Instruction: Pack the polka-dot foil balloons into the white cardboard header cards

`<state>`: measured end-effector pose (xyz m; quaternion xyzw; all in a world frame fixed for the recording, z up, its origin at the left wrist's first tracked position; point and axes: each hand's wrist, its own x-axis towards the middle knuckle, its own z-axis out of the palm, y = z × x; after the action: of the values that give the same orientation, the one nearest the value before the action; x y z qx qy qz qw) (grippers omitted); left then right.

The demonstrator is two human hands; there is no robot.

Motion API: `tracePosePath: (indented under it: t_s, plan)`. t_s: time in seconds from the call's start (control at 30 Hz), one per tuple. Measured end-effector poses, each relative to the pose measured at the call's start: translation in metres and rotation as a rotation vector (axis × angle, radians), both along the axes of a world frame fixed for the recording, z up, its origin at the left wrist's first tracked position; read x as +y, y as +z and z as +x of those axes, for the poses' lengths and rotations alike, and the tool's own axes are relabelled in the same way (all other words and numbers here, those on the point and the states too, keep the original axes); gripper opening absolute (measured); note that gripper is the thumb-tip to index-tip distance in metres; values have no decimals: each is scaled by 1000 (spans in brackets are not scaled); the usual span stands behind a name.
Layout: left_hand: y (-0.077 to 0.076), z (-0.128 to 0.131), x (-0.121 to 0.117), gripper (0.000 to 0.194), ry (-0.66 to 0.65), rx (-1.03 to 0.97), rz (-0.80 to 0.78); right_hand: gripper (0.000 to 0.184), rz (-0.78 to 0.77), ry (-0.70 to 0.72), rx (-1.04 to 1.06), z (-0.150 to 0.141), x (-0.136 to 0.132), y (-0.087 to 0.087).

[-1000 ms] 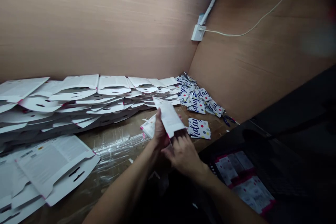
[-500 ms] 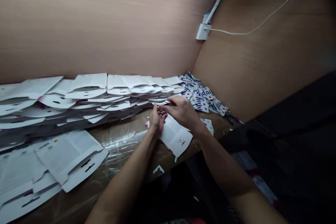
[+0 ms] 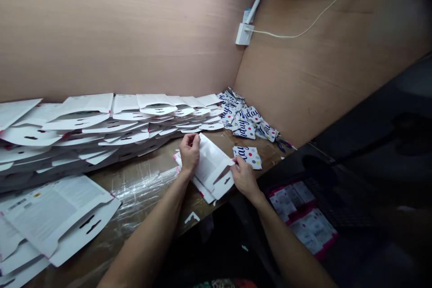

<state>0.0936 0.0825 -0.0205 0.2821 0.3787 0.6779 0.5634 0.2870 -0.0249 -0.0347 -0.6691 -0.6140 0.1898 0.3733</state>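
Between my hands, tilted above the table's near edge, is a white card envelope [image 3: 211, 159] with a hang-hole flap. My left hand [image 3: 190, 153] is closed at its far left edge, the fingers curled in. With thumb and fingertips, my right hand [image 3: 243, 174] pinches the right edge near the flap, where the mouth gapes a little. Under it lies another white envelope [image 3: 201, 189], mostly covered. A folded polka-dot packet [image 3: 251, 156] with dark lettering rests just beyond my right hand.
Stacked white envelopes [image 3: 91, 119] line the back wall, and more envelopes [image 3: 57, 216] lie at front left. Polka-dot packets [image 3: 245, 121] are heaped in the corner beside dark-handled cutters [image 3: 283, 145]. Below right, a dark crate [image 3: 324, 193] has pink-edged packs [image 3: 310, 229] by it.
Both hands were together over an envelope lying on the table; now they are apart, gripping a raised envelope on two sides. My right hand moved right and down. The view shifted slightly right.
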Motion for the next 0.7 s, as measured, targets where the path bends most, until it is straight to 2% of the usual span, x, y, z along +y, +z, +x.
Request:
tracePosePath:
  t_s: [0.1,0.13,0.17,0.2,0.27,0.33,0.37,0.4,0.47,0.5,0.53,0.63,0.7]
  plan:
    - [10,1,-10,47,162,147,118,18,85,-201,90,10,5,2]
    - [13,3,-13,57,188,169,135,20,107,-245,144,12,7,2]
    - [16,6,-16,63,158,149,130,21,124,-279,202,12,9,2]
    - [19,10,-19,65,55,80,101,22,136,-304,253,10,11,2]
    - [22,17,-27,63,-304,-149,0,23,146,-326,314,-1,13,0]
    - [22,21,-34,70,-629,-338,-86,24,131,-299,349,-14,13,-3]
    - [22,21,-37,75,-715,-397,-110,25,107,-246,372,-17,13,-3]
    - [22,20,-38,79,-746,-437,-120,26,71,-159,391,-18,13,-4]
    - [23,15,-36,80,-712,-487,-111,30,2,13,386,-5,13,-3]
    - [23,13,-34,80,-682,-503,-104,33,-19,25,344,8,14,-1]
    - [24,10,-30,80,-653,-514,-102,37,-36,-33,273,24,17,1]
    - [26,4,-21,80,-595,-533,-119,56,-149,-404,13,74,30,6]
    - [27,3,-18,79,-574,-541,-137,56,-248,-471,-50,96,40,7]
